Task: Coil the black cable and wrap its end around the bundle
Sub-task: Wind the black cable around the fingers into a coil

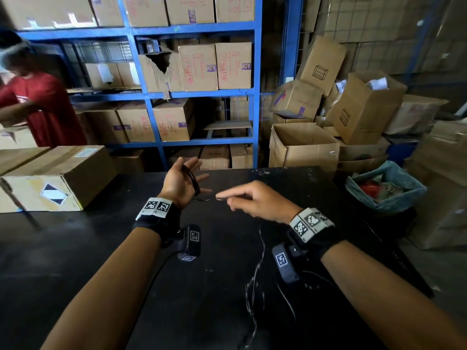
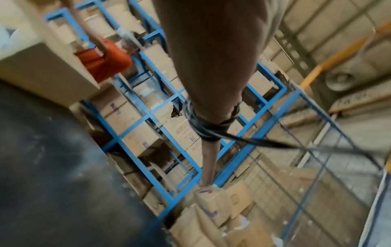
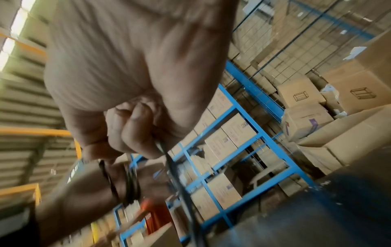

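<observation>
Above the far middle of the tabletop (image 1: 75, 248), my left hand (image 1: 177, 184), fingers spread, wears several finished loops of the black cable (image 1: 192, 180). My right hand (image 1: 255, 202) pinches the loose length; I judge coiling partway, end-wrap undone.

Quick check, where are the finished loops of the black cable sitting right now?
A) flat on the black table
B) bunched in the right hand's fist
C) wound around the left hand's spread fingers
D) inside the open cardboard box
C: the black cable loops around the spread fingers of the raised left hand, also plain in the left wrist view, while the right hand pinches the free strand running off the coil.
</observation>
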